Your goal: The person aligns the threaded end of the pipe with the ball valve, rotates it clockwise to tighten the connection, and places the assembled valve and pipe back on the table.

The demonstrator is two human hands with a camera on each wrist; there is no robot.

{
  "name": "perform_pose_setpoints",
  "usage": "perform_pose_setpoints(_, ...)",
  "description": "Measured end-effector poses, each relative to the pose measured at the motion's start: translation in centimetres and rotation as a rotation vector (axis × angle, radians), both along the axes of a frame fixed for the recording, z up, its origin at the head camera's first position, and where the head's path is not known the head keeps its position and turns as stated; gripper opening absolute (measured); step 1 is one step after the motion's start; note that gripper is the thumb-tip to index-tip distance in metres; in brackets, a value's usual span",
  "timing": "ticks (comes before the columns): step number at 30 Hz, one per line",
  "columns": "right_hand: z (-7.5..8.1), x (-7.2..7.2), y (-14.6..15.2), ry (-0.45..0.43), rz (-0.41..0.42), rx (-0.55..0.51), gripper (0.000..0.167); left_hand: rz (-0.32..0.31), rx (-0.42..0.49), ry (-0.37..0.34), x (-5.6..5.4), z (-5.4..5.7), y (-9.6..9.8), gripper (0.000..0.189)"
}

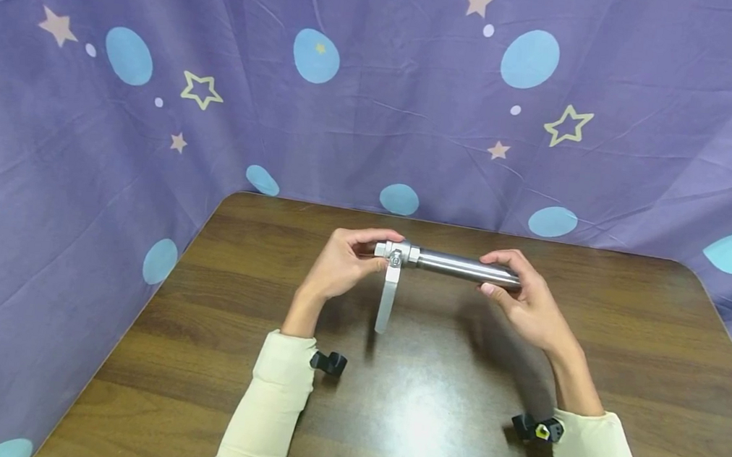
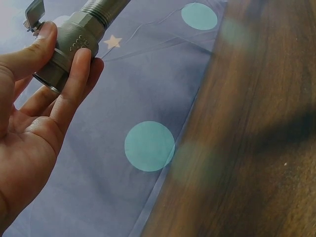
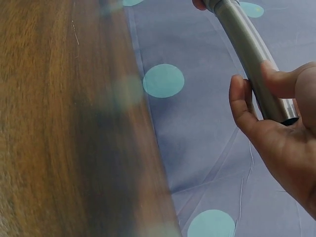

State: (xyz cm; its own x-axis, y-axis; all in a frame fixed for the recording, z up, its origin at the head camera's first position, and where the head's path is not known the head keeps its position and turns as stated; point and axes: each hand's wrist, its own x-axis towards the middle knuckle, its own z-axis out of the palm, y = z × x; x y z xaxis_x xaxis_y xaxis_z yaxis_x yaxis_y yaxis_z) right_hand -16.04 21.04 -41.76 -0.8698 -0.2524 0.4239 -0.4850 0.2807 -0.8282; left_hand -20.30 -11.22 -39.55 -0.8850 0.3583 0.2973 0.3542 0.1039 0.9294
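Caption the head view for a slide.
Left hand holding a lever-handled valve, right hand a metal pipe, end to end above a wooden table.

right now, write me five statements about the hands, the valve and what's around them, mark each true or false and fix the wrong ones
1. The left hand grips the ball valve. True.
2. The right hand holds the metal pipe. True.
3. The metal pipe has been set down flat. False: it is held up above the wooden table.
4. Every part of the ball valve runs in line with the metal pipe. False: its lever handle stands crosswise.
5. The curtain is plain. False: it has stars and dots.
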Motion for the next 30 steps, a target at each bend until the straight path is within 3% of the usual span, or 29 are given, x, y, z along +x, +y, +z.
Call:
perform_pose_setpoints(7,-0.15,-0.23,0.04,0.0,-0.011,0.009,0.04,0.0,-0.006,0.004,-0.01,0.05,-0.02,0.039)
perform_pose_setpoints(15,-0.4,-0.48,0.13,-0.019,0.014,-0.051,0.035,-0.001,-0.005,-0.002,0.03,0.08,-0.05,0.04)
perform_pose_setpoints(30,-0.56,-0.63,0.21,0.034,-0.016,0.016,0.031,-0.011,0.002,0.011,-0.06,-0.01,-0.06,0.04)
